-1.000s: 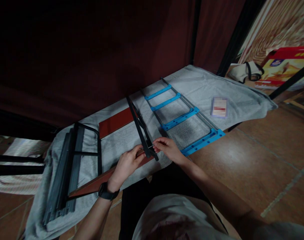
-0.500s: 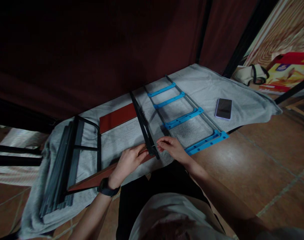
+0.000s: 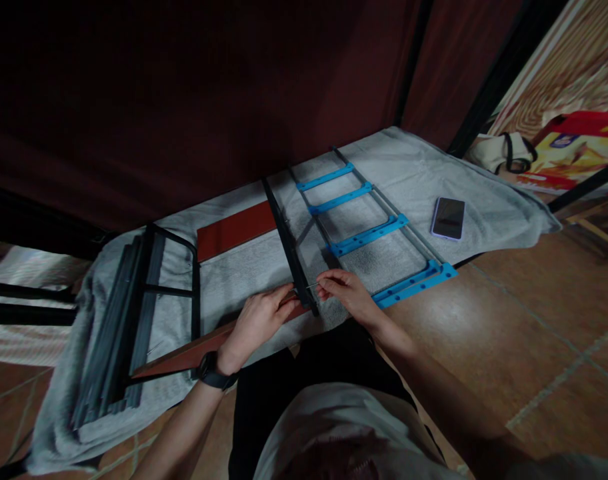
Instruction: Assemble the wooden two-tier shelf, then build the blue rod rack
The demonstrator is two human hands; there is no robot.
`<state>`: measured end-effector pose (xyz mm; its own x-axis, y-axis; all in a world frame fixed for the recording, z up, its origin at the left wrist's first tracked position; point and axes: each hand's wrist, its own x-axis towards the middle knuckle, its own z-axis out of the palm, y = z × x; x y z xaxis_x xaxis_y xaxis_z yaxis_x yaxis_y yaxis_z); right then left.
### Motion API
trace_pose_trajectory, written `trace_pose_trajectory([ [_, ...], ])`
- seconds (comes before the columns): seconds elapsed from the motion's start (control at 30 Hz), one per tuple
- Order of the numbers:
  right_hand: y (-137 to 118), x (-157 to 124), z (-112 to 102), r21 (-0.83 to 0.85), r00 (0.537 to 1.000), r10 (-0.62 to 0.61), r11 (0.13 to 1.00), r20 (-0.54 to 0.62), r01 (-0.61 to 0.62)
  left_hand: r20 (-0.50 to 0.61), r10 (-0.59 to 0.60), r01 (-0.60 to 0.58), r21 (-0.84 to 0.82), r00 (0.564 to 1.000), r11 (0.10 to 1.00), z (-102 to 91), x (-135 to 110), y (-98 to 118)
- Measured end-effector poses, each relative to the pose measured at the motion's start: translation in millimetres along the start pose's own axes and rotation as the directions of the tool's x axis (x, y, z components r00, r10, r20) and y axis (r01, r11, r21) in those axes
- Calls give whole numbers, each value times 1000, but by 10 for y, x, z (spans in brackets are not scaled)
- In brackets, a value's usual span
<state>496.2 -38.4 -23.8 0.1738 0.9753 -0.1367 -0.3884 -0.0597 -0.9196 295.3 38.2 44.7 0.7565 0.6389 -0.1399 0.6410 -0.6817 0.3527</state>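
My left hand (image 3: 259, 323), with a dark watch on its wrist, grips the near end of a reddish-brown board (image 3: 191, 353) where it meets a black metal frame (image 3: 287, 247). Between the fingertips of my right hand (image 3: 348, 295) is a thin metal rod (image 3: 312, 285), whose other end reaches the black frame's near end. It looks like a hex key, though its tip is hidden. At its far end the board meets a second black frame (image 3: 197, 300) on the left. Another reddish-brown board (image 3: 237, 231) lies between the frames at the back.
A grey cloth (image 3: 384, 160) covers the work surface. On it are a rack with blue crosspieces (image 3: 369, 237), a phone (image 3: 449, 218) and a bundle of grey tubes (image 3: 109, 327). A dark red panel (image 3: 209, 100) rises behind. A red and yellow box (image 3: 579, 150) stands at right.
The view has shifted slightly. Both hands stay at the joint of board and frame, and the rod in my right hand has turned a little.
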Motion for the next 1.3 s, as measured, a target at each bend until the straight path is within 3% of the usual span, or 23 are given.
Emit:
trace_pose_trajectory([
  [0.47, 13, 5, -4, 1, 999, -26, 1000, -43, 26, -21, -12, 12, -14, 1000, 1000, 53, -1, -56],
  [1.3, 139, 62, 37, 66, 998, -40, 997, 50, 37, -40, -74, 72, -31, 996, 997, 11, 23, -5],
])
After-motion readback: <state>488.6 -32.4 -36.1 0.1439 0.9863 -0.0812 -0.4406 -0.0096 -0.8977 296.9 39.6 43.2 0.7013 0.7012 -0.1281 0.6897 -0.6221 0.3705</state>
